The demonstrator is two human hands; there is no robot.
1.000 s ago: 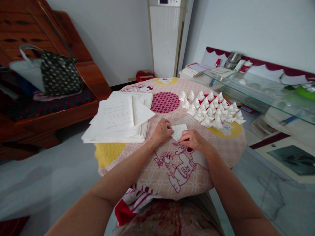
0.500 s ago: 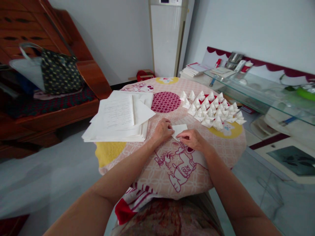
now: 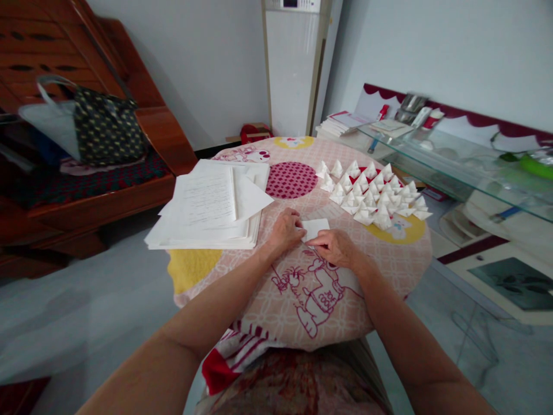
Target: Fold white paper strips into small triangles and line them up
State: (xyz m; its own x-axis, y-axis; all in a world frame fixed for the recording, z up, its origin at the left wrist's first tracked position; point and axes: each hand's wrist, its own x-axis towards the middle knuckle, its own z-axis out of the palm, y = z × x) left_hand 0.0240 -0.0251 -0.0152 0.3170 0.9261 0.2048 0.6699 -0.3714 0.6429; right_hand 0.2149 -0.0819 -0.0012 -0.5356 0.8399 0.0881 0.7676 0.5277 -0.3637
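A small folded white paper (image 3: 317, 226) lies flat on the cloth-covered table (image 3: 311, 207), between my hands. My left hand (image 3: 286, 231) has its fingers bent over the paper's left edge, holding it against the cloth. With fingers curled and the index finger pointing left, my right hand (image 3: 337, 248) presses on the paper's near edge. Part of the paper is hidden beneath my fingers. Beyond my right hand stand rows of folded white paper boats (image 3: 375, 193), several of them close together.
A stack of paper sheets (image 3: 203, 202), the top one with handwriting, lies on the table's left side. To the right is a glass-topped stand (image 3: 466, 167) with cups and books. A wooden bench (image 3: 159, 138) with a dotted bag (image 3: 106, 127) stands at left.
My right hand has slid slightly left along the paper's near edge, its index finger now straighter. My left hand has stayed in place.
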